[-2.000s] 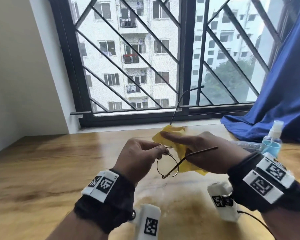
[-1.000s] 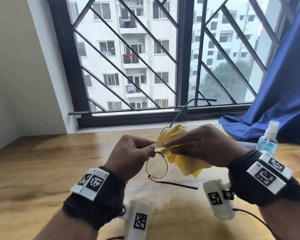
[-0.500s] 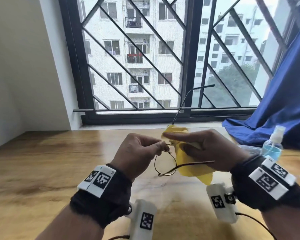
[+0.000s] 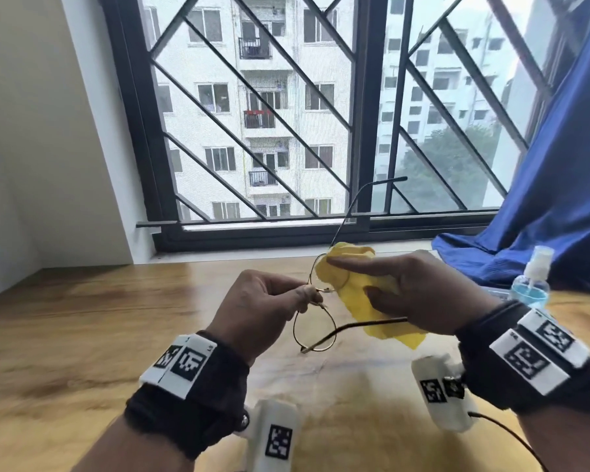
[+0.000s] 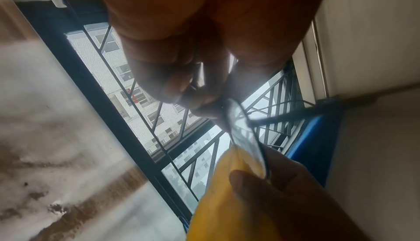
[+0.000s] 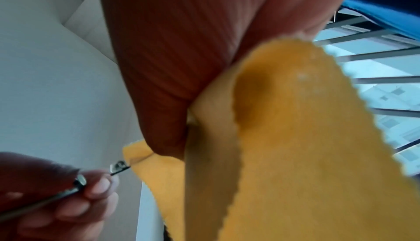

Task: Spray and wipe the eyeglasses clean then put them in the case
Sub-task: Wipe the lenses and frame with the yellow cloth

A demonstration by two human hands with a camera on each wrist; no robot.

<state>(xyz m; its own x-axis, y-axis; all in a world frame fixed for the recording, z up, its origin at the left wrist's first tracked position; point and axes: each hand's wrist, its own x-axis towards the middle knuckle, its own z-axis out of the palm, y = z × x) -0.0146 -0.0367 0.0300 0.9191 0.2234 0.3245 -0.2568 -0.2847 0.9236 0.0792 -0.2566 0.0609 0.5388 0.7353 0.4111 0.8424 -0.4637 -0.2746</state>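
Observation:
Thin wire-rimmed eyeglasses (image 4: pixel 315 330) are held in the air above the wooden table (image 4: pixel 65 335), temples unfolded. My left hand (image 4: pixel 263 308) pinches the frame at the bridge. My right hand (image 4: pixel 406 294) holds a yellow cloth (image 4: pixel 358 294) wrapped over the far lens, with the index finger stretched along the top and the thumb underneath. The left wrist view shows that lens (image 5: pixel 245 137) edge-on going into the cloth (image 5: pixel 227 200). In the right wrist view the cloth (image 6: pixel 295 137) fills the picture, with the left hand's fingers (image 6: pixel 95 189) on the frame. No case is in view.
A blue spray bottle (image 4: pixel 530 284) with a white nozzle stands on the table at the right, beside a heaped blue curtain (image 4: pixel 542 216). A barred window (image 4: pixel 321 131) runs along the table's far edge. A wall closes the left side.
The glasses have been turned in my hands while the right hand rubs the cloth over the far lens; the lower temple swung from pointing right along the table to lying across the cloth.

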